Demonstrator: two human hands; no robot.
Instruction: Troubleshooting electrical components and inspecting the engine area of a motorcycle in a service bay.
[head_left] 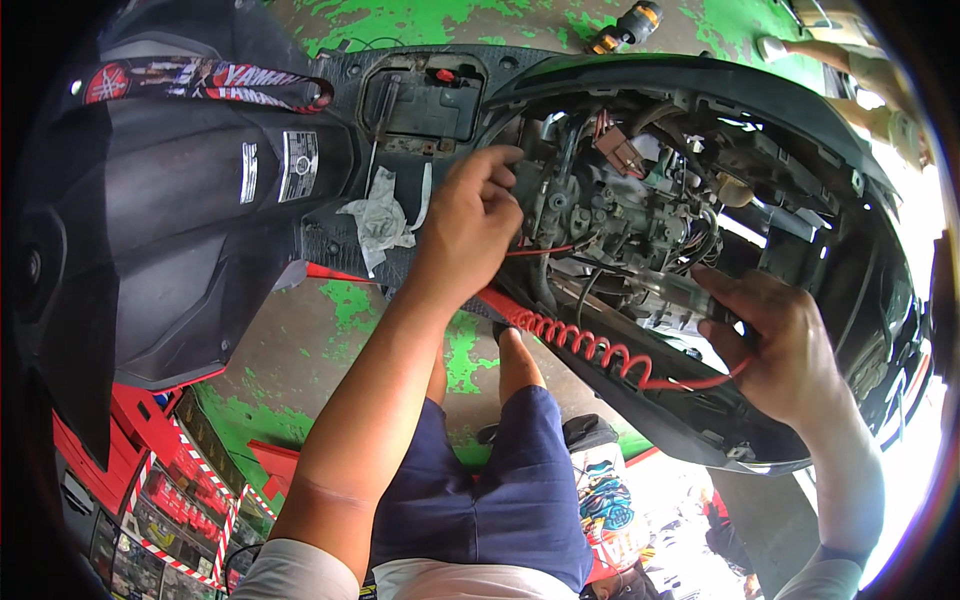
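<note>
A black scooter (190,240) stretches left to right before you, with its engine (622,215) exposed in the right half, where you are working. The coiled red hose (590,342) runs along the engine's near side; it is best held slack and clear of loose wiring, so that it doesn't snag. Your right hand (780,345), near right of the engine, grasps the hose's end, hiding most of any tool there; a steady wrist and a clear line of sight should help. Your left hand (475,215) is at the engine's left edge, fingers bent; whether they pinch anything, you cannot tell from this view. A crumpled white rag (382,225) lies left of that hand, within easy reach for wiping. Among the wires at the engine's far side sits a brown connector (618,150), probably best kept dry and unstrained.
</note>
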